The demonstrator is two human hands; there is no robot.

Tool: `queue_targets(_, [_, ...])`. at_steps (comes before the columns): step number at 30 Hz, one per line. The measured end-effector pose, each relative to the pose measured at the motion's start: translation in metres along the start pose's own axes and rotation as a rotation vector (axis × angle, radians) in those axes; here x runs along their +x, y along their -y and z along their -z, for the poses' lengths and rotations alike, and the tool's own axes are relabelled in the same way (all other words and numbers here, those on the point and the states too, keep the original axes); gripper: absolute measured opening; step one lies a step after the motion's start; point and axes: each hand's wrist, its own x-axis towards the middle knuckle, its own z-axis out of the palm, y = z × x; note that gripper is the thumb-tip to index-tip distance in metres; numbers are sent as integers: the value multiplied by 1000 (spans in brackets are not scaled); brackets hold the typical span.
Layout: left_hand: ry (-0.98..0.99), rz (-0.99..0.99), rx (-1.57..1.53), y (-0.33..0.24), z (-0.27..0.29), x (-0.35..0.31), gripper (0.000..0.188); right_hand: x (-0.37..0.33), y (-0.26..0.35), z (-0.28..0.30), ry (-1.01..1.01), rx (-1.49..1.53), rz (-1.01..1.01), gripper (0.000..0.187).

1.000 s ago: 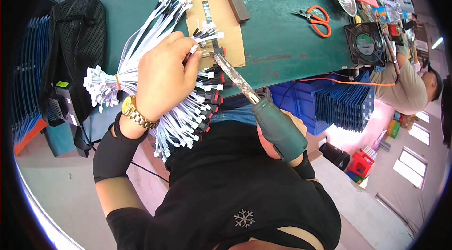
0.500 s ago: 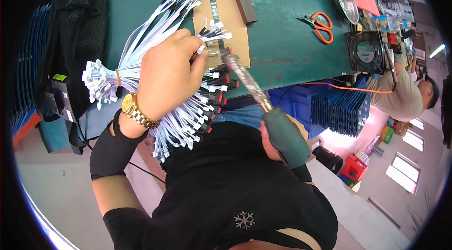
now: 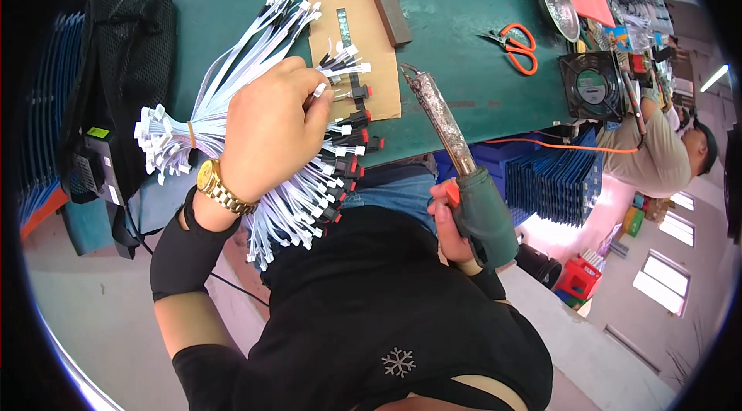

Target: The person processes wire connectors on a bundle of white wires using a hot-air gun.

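Soldering iron (image 3: 464, 179) is now lifting clear of the connector row: half a second ago its tip was touching the wire ends under the left hand (image 3: 267, 133); it is standing apart from them to that hand's right, suggesting one joint is finished. Right hand (image 3: 456, 221) is gripping the green handle. Left hand is pinching a white connector on the cable bundle (image 3: 232, 86), over the cardboard pad (image 3: 348, 17). Desk (image 3: 479, 94) edge is lying just below; scissors (image 3: 514, 44) are sitting well apart.

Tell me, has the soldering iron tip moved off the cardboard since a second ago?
Yes. The soldering iron has drawn back right: its tip now sits past the right edge of the cardboard, away from the wires.
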Motion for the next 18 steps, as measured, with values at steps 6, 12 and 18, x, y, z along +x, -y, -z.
queue_targets(6, [3,19,-8,0,1,0,6,5,-6,-11,-49,510,163,28])
queue_targets(12, [1,16,17,-6,-2,0,7,29,-1,-18,-152,824,276,36])
queue_targets(18, [-20,-57,4,-6,-1,1,3,32,2,-22,-167,904,153,34])
